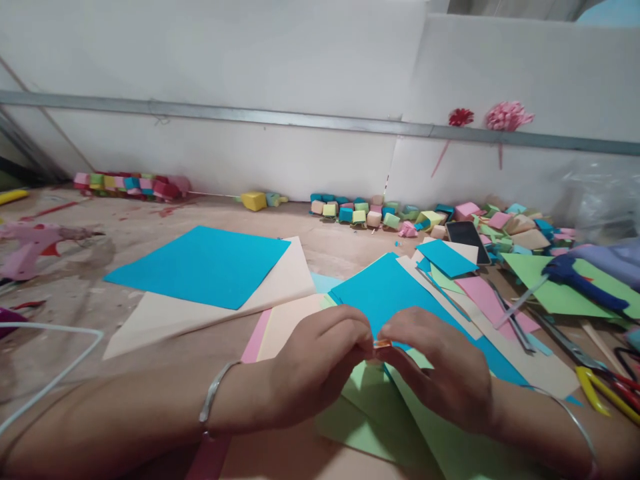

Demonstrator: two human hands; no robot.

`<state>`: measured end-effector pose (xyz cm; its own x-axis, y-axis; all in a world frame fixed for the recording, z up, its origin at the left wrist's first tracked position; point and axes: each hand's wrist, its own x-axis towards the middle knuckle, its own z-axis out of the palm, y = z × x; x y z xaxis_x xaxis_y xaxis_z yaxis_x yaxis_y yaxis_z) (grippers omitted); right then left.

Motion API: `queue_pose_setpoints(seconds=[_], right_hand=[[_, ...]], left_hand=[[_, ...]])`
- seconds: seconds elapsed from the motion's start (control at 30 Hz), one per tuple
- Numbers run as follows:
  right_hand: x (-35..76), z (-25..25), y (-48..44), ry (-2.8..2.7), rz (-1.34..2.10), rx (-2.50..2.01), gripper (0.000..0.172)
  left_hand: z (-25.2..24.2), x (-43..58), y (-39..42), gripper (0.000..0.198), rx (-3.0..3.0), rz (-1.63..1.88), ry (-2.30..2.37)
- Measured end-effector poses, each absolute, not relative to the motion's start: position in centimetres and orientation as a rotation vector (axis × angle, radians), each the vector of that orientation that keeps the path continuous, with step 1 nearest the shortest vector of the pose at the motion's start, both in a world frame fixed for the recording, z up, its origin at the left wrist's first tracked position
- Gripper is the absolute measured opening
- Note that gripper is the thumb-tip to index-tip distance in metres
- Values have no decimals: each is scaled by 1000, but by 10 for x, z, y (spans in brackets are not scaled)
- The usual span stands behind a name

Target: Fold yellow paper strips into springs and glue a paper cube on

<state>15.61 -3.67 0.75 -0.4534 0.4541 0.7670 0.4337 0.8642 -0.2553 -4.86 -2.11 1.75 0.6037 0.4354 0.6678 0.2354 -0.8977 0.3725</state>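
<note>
My left hand (320, 360) and my right hand (440, 367) meet at the fingertips, low in the middle of the head view. Between them they pinch a small orange piece (383, 345), mostly covered by the fingers. Under and behind my hands lie green paper sheets (360, 427) and a blue sheet (395, 283). Another blue sheet (200, 267) rests on cream paper (150, 323) to the left.
A pink glue gun (30, 247) lies at the left; a blue one (580, 280) is on green paper at the right. Small paper blocks (360, 212) line the wall. A phone (469, 241), yellow-handled pliers (593, 393) and scissors (570, 343) are at the right.
</note>
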Motion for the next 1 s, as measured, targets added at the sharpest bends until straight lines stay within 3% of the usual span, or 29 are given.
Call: queue_pose_setpoints(seconds=[0.3, 0.43, 0.7, 1.0], right_hand=[[152, 15, -40, -1978, 166, -769, 2], [153, 12, -35, -1967, 98, -753, 18], [156, 9, -28, -1985, 329, -654, 7], [156, 7, -27, -1968, 352, -615, 2]], left_hand=[[14, -52, -19, 9, 2515, 1307, 537], [16, -52, -19, 8, 2574, 1373, 469], [15, -56, -13, 13, 2700, 1368, 432], [16, -57, -10, 11, 2781, 1365, 322]])
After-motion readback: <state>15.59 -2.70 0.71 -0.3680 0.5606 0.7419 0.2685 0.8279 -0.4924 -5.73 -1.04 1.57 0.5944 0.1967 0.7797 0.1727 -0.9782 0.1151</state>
